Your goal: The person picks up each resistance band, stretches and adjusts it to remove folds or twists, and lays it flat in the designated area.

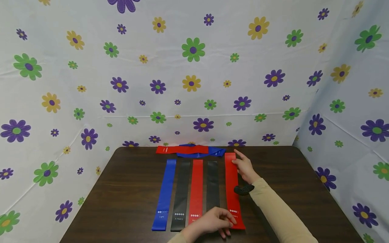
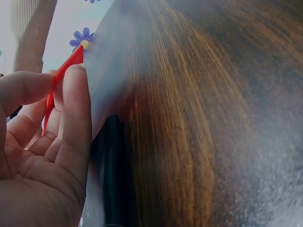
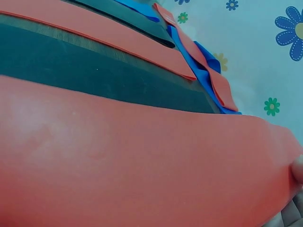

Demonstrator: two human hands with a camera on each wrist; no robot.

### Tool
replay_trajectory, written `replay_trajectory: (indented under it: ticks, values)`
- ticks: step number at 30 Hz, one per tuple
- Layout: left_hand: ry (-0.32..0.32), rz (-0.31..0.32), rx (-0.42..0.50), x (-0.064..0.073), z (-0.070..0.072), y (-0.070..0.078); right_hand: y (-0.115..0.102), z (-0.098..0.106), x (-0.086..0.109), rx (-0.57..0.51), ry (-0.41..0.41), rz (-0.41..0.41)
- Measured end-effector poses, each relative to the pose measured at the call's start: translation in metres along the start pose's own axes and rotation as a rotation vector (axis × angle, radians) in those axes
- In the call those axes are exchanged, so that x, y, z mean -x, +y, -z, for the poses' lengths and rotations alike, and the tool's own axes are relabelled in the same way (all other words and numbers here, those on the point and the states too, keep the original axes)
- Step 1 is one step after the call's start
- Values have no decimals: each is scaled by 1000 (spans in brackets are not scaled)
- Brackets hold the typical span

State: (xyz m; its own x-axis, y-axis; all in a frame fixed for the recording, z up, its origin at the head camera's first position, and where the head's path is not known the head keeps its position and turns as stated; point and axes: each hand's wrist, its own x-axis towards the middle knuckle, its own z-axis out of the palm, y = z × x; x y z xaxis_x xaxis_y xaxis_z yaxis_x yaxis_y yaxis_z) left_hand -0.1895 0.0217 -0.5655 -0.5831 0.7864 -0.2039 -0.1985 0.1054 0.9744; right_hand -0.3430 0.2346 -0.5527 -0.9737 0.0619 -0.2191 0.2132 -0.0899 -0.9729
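A red resistance band (image 1: 232, 182) lies lengthwise at the right end of a row of flat bands. My left hand (image 1: 214, 220) pinches its near end beside the printed dots; in the left wrist view a red edge (image 2: 56, 80) of it shows between thumb and fingers. At the far end my right hand (image 1: 245, 168) holds the band by its right edge, index finger stretched out past it. The right wrist view has the band's broad red face (image 3: 142, 161) filling the lower half, with the thumb (image 3: 297, 169) on its far end.
Left of it lie a black band (image 1: 212, 182), a red one (image 1: 196, 189), another black one (image 1: 181, 189) and a blue one (image 1: 165, 192). Behind them, red (image 1: 182, 149) and blue (image 1: 217, 151) bands overlap at the back edge of the dark wooden table (image 1: 121, 195). Flowered cloth (image 1: 170, 60) surrounds it.
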Motion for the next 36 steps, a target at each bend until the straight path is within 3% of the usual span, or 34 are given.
replay_trajectory:
  ticks: [36]
  values:
    - [11, 42, 12, -2, -2, -5, 7, -1, -1, 47, -2, -20]
